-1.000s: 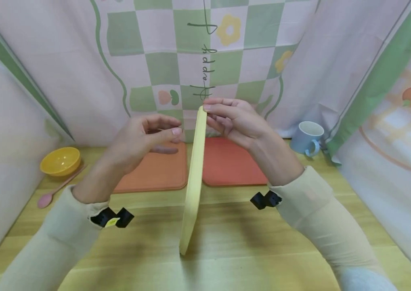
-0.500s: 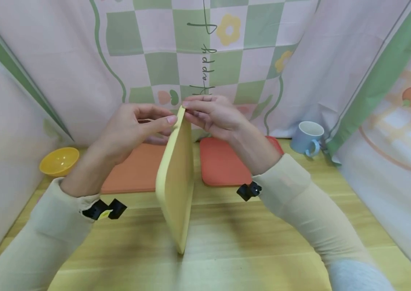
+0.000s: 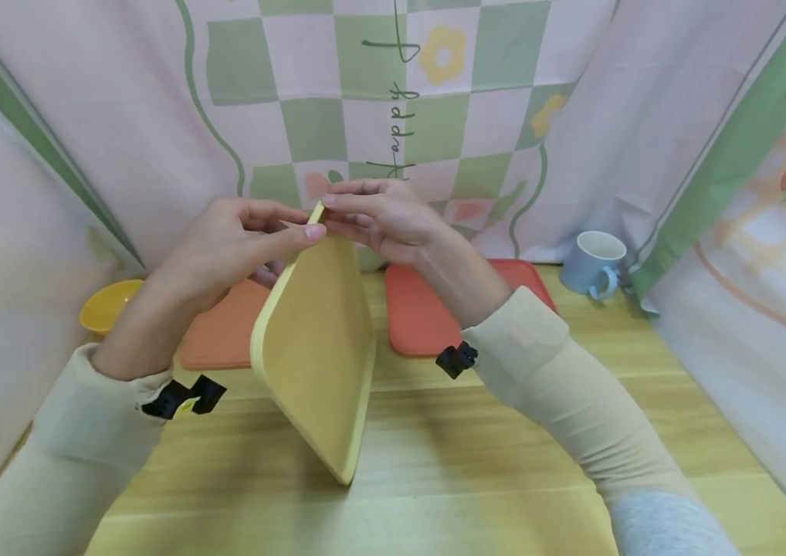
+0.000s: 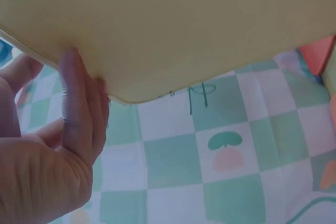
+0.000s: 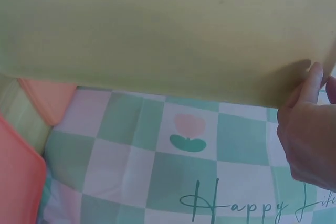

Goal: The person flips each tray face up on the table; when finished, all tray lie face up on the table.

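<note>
A shallow yellow tray [image 3: 316,347] with rounded corners stands on edge over the table, its broad face turned partly right. My left hand [image 3: 226,247] pinches its upper left edge, thumb on the near side. In the left wrist view the fingers [image 4: 79,103] lie flat along the tray's other face [image 4: 184,30]. At the top corner my right hand [image 3: 393,220] pinches the tray between thumb and fingers. The right wrist view has that hand [image 5: 310,124] at the lower right corner of the tray [image 5: 157,30].
Behind the tray lie an orange tray [image 3: 215,332], partly covered, and a red tray [image 3: 424,313] on the wooden table [image 3: 469,463]. A yellow bowl [image 3: 104,307] is at far left, a blue mug [image 3: 591,266] at far right. A patterned curtain [image 3: 372,69] closes the back.
The yellow tray has swung from nearly edge-on to showing its right face, its top moving left. Both hands moved left; the left hand, apart from it earlier, has taken hold of its edge.
</note>
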`<state>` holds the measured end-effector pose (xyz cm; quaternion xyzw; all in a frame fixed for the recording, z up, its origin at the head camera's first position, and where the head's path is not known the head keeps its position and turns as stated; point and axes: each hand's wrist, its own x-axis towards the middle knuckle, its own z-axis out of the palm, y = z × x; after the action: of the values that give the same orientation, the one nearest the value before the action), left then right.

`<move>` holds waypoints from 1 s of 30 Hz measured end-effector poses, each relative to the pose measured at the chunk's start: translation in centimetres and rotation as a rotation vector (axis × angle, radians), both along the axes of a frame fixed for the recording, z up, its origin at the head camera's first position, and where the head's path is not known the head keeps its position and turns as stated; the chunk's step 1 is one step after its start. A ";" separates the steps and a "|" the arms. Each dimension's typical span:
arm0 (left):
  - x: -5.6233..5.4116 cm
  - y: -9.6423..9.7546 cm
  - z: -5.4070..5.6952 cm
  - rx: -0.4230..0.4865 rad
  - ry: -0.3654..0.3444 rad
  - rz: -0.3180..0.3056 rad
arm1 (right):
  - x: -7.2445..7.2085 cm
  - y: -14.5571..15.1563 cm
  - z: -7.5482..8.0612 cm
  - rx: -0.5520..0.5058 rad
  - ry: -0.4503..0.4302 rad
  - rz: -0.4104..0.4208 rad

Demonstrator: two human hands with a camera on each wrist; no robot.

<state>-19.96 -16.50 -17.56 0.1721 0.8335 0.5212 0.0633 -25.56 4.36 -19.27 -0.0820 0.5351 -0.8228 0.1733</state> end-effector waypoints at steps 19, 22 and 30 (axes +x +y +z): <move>-0.8 -4.5 -1.0 -0.089 -0.019 0.099 | 0.1 2.1 -3.5 0.129 0.026 0.102; -1.3 -5.6 -1.5 -0.089 -0.027 0.112 | 0.2 3.7 -5.5 0.168 -0.003 0.092; -2.4 -8.4 -3.0 -0.031 -0.142 0.125 | 1.0 7.4 -11.3 0.322 -0.046 0.132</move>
<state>-22.38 -24.92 -20.52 0.0810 0.8441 0.5220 0.0924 -24.56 11.76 -30.57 -0.0694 0.6494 -0.7149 0.2499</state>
